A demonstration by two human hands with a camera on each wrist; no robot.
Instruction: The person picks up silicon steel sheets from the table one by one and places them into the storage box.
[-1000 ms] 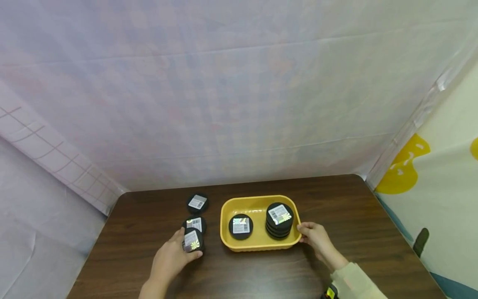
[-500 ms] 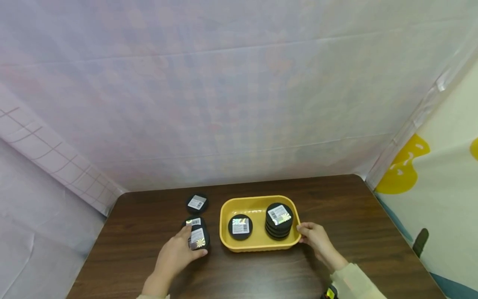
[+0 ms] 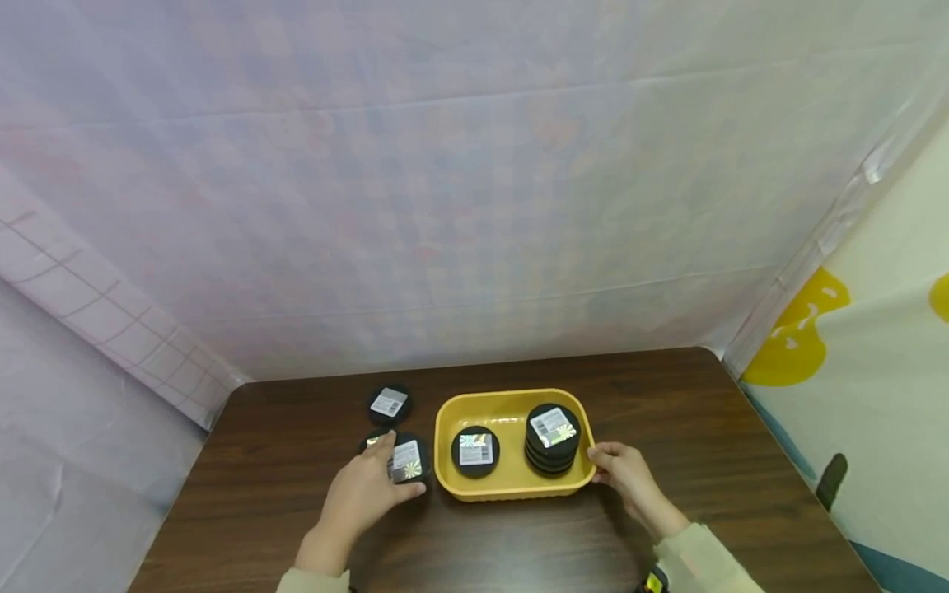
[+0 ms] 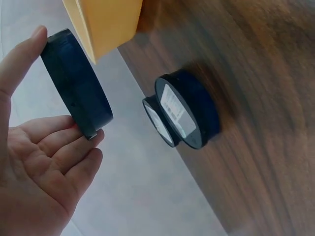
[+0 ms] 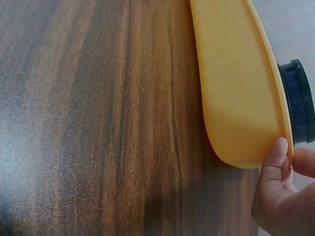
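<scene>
My left hand (image 3: pixel 362 492) pinches a flat round black container (image 4: pixel 76 81) by its side, thumb on one side and fingertips on the other. In the left wrist view it is off the table, near the yellow tray (image 3: pixel 511 492). Two similar containers stand behind it: a nearer one (image 4: pixel 184 110), partly covered in the head view, and a farther one (image 3: pixel 389 403). My right hand (image 3: pixel 628 479) grips the tray's right rim between thumb and fingers. Inside the tray, one labelled container (image 3: pixel 475 451) lies at the left and a stack of several (image 3: pixel 552 436) stands at the right.
The brown wooden table (image 3: pixel 652 395) bears everything. A pale patterned cloth (image 3: pixel 460 206) hangs behind its back edge, and another with yellow shapes (image 3: pixel 797 346) hangs on the right.
My left hand has moved right with the held container, from in front of the nearer table container toward the tray. The right hand keeps its grip on the tray rim.
</scene>
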